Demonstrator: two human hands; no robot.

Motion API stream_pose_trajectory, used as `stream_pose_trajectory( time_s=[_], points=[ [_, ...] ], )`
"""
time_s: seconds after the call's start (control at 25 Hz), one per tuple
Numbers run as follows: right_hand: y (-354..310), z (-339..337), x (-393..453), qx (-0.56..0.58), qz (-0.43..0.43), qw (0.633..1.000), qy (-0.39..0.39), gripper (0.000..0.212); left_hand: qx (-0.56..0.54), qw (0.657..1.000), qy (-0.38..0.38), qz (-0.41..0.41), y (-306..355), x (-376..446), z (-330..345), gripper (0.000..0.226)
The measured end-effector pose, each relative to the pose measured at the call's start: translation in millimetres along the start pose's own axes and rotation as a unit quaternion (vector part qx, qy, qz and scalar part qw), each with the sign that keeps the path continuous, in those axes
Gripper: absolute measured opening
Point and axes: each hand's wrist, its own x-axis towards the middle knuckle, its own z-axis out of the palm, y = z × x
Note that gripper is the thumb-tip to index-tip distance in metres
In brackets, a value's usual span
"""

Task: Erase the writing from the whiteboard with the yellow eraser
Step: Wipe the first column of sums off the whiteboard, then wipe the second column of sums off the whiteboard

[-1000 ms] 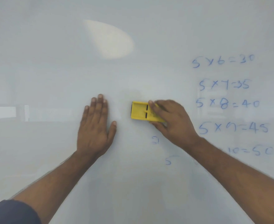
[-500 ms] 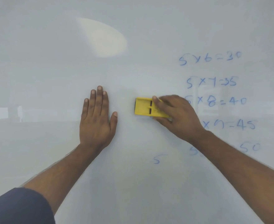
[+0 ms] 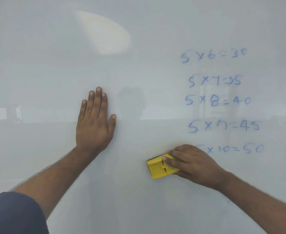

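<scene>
The left hand (image 3: pixel 95 122) stays flat on the glossy board (image 3: pixel 37 65), fingers extended, holding nothing. The stray marks seen earlier below centre are gone; that zone is clear. The right hand (image 3: pixel 194 163), fingers clasped on the eraser (image 3: pixel 159 168), has dropped to the lower centre. The eraser is a rigid yellow block, apparently dark-padded. Five blue lines (image 3: pixel 218 100) remain at right, the lowest partly covered.

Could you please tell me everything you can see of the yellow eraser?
The yellow eraser is a flat rectangular block, seemingly plastic, with two short dark slots in its back and a dark strip along its upper left edge. It lies tilted against the whiteboard, lower centre, left of the "5 x 10 = 50" line. The right hand presses on it, covering its right end.
</scene>
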Motion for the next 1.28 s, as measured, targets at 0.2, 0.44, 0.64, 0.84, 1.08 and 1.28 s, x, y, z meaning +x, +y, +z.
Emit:
stream_pose_trajectory(
  time_s=[0.2,0.44,0.64,0.84,1.08,1.28],
  points=[
    [28,-17,30,-0.023,0.109,0.992,0.052,0.047,0.002,1.0,0.02,-0.004,3,-4,3,0.064],
    [-17,10,39,0.021,0.151,0.984,0.094,0.046,0.007,1.0,0.024,-0.006,1,-5,6,0.063],
    [-18,5,11,0.002,-0.013,1.0,-0.002,0.037,-0.003,1.0,-0.019,-0.009,1,-5,-2,0.066],
    [17,-13,9,-0.031,0.027,0.999,0.017,0.038,-0.004,0.998,-0.06,0.02,-8,-9,-7,0.069],
    [-57,35,50,0.04,0.09,0.992,0.083,0.043,-0.004,0.999,-0.052,-0.002,2,-11,-4,0.067],
    [-40,17,15,0.014,-0.012,1.0,-0.002,0.036,0.027,0.996,-0.068,0.047,-13,-11,-14,0.071]
  ],
)
